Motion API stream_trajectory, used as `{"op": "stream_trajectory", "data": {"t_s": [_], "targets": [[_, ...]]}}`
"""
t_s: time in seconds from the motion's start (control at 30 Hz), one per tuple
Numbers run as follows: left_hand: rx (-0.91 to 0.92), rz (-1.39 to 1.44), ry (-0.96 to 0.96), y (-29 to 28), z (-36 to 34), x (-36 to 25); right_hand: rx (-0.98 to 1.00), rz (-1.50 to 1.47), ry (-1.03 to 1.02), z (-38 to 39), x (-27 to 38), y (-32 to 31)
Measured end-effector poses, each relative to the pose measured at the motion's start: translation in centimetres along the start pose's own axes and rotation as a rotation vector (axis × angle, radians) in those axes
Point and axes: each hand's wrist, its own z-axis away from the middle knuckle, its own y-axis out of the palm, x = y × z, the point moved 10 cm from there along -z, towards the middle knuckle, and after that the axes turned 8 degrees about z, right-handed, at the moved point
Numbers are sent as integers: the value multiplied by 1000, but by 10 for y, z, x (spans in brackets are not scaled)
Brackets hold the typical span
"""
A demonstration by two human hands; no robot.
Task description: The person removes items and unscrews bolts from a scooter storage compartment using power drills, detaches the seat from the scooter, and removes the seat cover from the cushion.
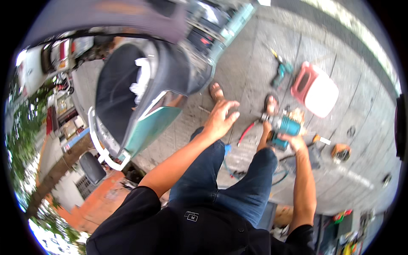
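Black shirt (204, 231) | right hand (294, 141) gripping drill (290, 126) | axis crosswise, chuck (267, 117) left | left hand (219, 119) half-curled, empty

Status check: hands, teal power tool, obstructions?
Left hand open, empty. Right hand gripping teal-and-silver cordless power tool. Possible obstacle: pink-and-white plastic stool, ahead and right.

Two hands (222, 118), two drills (290, 126), one scooter (180, 63).
Of the drills, one is in the right hand (293, 141) and one lies on the ground (255, 51). There are also two sandals (216, 92), one stool (324, 92), one orange round thing (341, 153), two small dark round pieces (351, 131), one red curved thing (246, 132) and one white crumpled piece (142, 78). The tools (346, 216) at the lower right are too crowded and blurred to count.
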Motion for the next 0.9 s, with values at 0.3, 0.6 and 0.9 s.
{"op": "stream_trajectory", "data": {"t_s": [0.3, 0.6, 0.9], "targets": [[-760, -79, 279, -286, 90, -122, 232, 521, -395, 135, 268, 273], [-750, 893, -166, -421, -16, 53, 6, 389, -361, 61, 341, 538], [49, 998, -222, -342, -136, 153, -465, 162, -466, -46, 330, 566]]}}
